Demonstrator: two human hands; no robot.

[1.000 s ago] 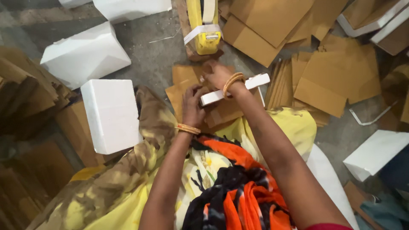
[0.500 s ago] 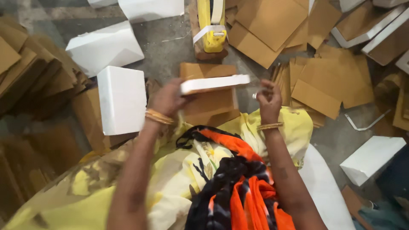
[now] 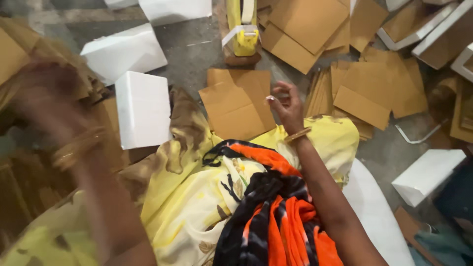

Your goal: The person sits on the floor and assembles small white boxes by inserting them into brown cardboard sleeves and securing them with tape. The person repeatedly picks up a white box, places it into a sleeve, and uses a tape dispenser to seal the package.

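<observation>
My right hand [image 3: 287,106] hovers with its fingers apart and nothing in it, just above a stack of flat brown cardboard sheets [image 3: 236,106] in front of my lap. My left hand [image 3: 47,96] is far out to the left, heavily blurred, over a pile of brown cardboard [image 3: 19,54]. Whether it holds anything is hidden by the blur. A white box [image 3: 143,108] stands between my two hands, beside my knee. A yellow, orange and black patterned cloth [image 3: 256,197] covers my lap.
A yellow tape dispenser [image 3: 242,27] stands at the top centre. More white boxes [image 3: 123,49] lie at the upper left and one [image 3: 426,175] at the right. Loose brown cardboard sheets [image 3: 369,91] are spread over the grey floor at the upper right.
The flat white piece held up by both hands is gone from view. My left hand swung out to the left and blurred. My right hand let go and stayed over the cardboard sheets.
</observation>
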